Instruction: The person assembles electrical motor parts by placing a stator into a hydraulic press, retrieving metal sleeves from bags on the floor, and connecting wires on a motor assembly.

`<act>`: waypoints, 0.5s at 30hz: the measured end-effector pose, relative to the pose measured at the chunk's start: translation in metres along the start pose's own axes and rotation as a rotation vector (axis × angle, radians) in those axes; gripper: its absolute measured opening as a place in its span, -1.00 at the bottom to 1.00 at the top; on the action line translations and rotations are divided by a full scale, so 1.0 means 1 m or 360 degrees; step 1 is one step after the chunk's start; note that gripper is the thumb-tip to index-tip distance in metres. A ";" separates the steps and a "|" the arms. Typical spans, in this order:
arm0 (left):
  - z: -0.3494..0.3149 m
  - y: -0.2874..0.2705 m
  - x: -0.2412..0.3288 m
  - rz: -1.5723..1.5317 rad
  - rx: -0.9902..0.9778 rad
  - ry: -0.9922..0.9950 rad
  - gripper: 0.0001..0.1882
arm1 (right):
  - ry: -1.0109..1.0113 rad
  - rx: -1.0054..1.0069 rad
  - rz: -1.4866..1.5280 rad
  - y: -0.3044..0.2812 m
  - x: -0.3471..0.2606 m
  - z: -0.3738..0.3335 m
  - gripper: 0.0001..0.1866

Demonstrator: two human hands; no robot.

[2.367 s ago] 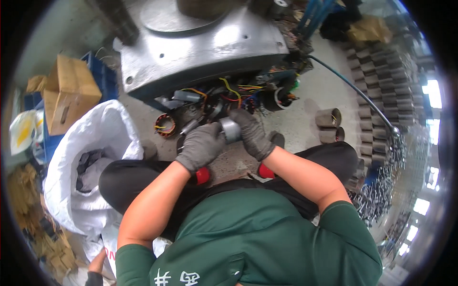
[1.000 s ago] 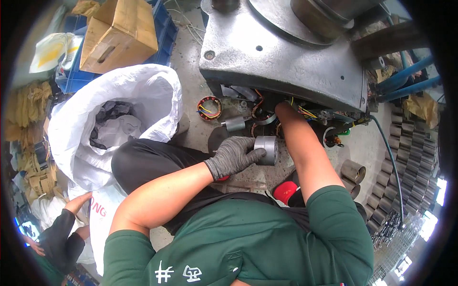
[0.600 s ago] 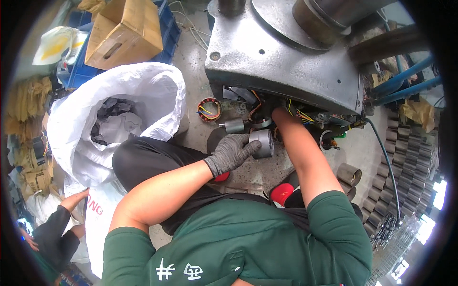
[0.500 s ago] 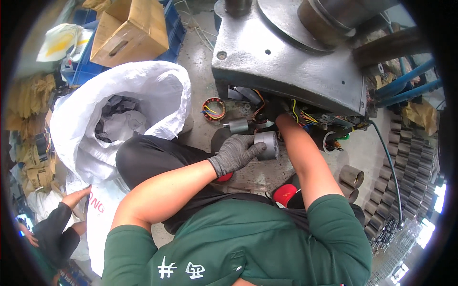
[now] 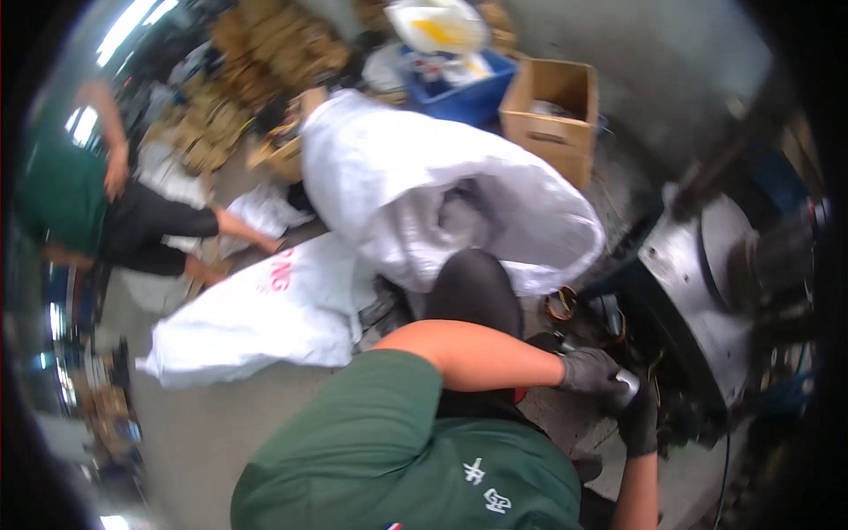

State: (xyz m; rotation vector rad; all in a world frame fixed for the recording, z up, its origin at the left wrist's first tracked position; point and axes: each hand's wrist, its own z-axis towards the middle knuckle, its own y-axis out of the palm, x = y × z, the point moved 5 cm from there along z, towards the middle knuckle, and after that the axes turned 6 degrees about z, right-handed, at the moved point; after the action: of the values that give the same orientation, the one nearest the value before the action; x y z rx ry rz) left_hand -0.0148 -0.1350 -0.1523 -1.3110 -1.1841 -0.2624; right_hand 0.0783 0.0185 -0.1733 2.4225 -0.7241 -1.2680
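My left hand point(image 5: 590, 371), in a dark grey glove, is closed around a short silver metal cylinder point(image 5: 627, 387). On the cylinder's other side, my gloved right hand point(image 5: 639, 420) is curled against it, its fingers blurred by motion. Just beyond the hands is the heavy grey metal machine point(image 5: 698, 291), with dark parts under its edge. A ring-shaped coil of wire point(image 5: 560, 305) lies on the floor near the machine, beside the mouth of a big white woven sack point(image 5: 397, 168).
A second white sack point(image 5: 256, 318) lies on the floor to the left. Behind stand a cardboard box point(image 5: 549, 132) and a blue crate point(image 5: 464, 99). Another person point(image 5: 79, 185) in a green shirt is at the far left. Brown sacks point(image 5: 274, 44) are heaped at the back.
The head view has swung left. My right hand has come out from beneath the machine and met my left hand at the metal cylinder.
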 end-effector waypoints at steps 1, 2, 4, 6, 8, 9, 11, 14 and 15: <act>0.004 0.004 0.004 0.0145 0.0002 0.0036 -0.30 | 0.0046 0.0028 0.0017 0.017 -0.001 -0.015 -0.44; 0.005 0.008 0.011 0.0227 0.0057 0.0139 -0.29 | -0.0171 -0.0065 0.0081 -0.004 0.014 -0.019 -0.36; -0.003 0.000 0.037 0.0308 -0.0060 0.0129 -0.29 | -0.0203 0.0129 0.0076 -0.022 0.022 -0.034 -0.33; -0.014 -0.010 0.051 0.0351 -0.0068 0.0134 -0.30 | -0.0200 0.0126 0.0124 -0.008 0.016 -0.046 -0.34; -0.030 -0.028 0.062 0.0509 -0.0092 0.0152 -0.37 | -0.0283 0.0073 0.0407 0.008 0.008 -0.062 -0.36; -0.039 -0.040 0.066 0.0520 -0.0056 0.0152 -0.37 | -0.0357 0.0053 0.0465 0.004 0.003 -0.066 -0.34; -0.059 -0.079 0.079 0.0554 0.0372 0.0262 -0.47 | -0.0342 0.0304 0.0758 0.002 -0.004 -0.083 -0.31; -0.142 -0.167 0.091 0.0083 0.1287 0.0543 -0.66 | -0.0497 0.0282 0.0680 -0.008 -0.020 -0.109 -0.29; -0.164 -0.188 0.083 -0.0131 0.1532 0.0699 -0.71 | -0.0559 0.0368 0.0722 -0.019 -0.024 -0.119 -0.29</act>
State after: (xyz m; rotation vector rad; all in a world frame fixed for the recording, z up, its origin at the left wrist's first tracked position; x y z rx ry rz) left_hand -0.0311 -0.2945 0.0557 -0.3326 -0.8032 -0.0127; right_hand 0.1707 0.0530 -0.1000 2.0327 -1.4921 -1.4846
